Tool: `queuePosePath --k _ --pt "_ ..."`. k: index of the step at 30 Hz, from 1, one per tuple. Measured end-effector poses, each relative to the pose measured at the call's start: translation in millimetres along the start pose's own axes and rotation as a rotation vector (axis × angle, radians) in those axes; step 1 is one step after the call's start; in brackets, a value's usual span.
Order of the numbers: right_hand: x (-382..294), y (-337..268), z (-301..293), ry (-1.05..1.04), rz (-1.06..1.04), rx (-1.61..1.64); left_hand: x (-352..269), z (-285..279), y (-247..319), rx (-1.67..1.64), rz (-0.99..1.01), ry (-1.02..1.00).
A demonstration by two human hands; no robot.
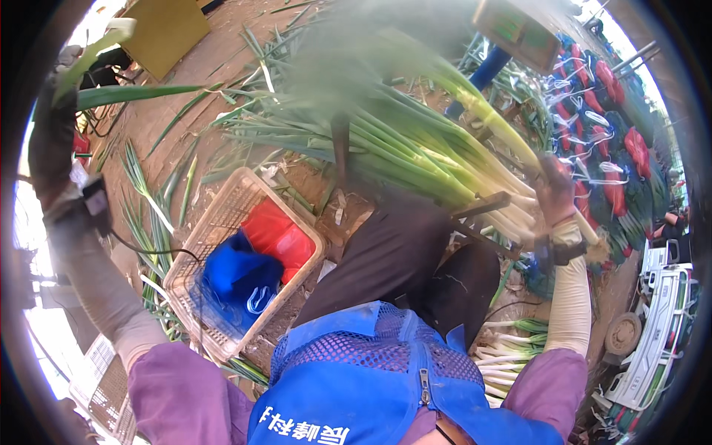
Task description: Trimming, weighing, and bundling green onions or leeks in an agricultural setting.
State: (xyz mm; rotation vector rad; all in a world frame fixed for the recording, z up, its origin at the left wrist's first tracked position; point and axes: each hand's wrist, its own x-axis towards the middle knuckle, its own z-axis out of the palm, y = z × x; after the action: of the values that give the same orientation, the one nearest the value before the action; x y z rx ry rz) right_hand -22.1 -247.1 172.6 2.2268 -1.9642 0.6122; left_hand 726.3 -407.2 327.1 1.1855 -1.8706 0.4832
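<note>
In the head view, my right hand (pixel 553 189) is closed around the pale stalk of a large green onion (pixel 489 117), whose roots stick out below the hand. Just left of it a pile of long green onions (pixel 423 161) lies across a low stand (pixel 484 206) in front of my knees. My left hand (pixel 55 122) is raised at the far left, dark and partly blurred, against a green onion leaf (pixel 133 94); its fingers are not clear. A smudge veils the top middle of the view.
A plastic crate (pixel 239 183) with red and blue bags stands left of my legs. A scale display (pixel 517 36) on a blue post is at the top. Bagged green onions (pixel 612 139) are stacked at right, above a white vehicle (pixel 651 334). Loose green onions (pixel 156 194) litter the ground.
</note>
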Motion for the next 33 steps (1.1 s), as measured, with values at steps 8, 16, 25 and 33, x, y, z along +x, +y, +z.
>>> queuePosePath --k 8,16,25,33 --pt "58 42 77 -0.243 0.185 0.475 -10 72 -85 -1.274 -0.733 -0.297" --pt "-26 123 199 -0.421 0.44 0.262 -178 182 -92 -1.011 -1.327 -0.266" --pt "9 141 187 -0.284 0.325 0.221 -59 251 -106 -0.577 -1.16 -0.264" --pt "7 77 163 -0.588 0.436 0.546 -12 264 220 -0.669 -0.313 -0.465"
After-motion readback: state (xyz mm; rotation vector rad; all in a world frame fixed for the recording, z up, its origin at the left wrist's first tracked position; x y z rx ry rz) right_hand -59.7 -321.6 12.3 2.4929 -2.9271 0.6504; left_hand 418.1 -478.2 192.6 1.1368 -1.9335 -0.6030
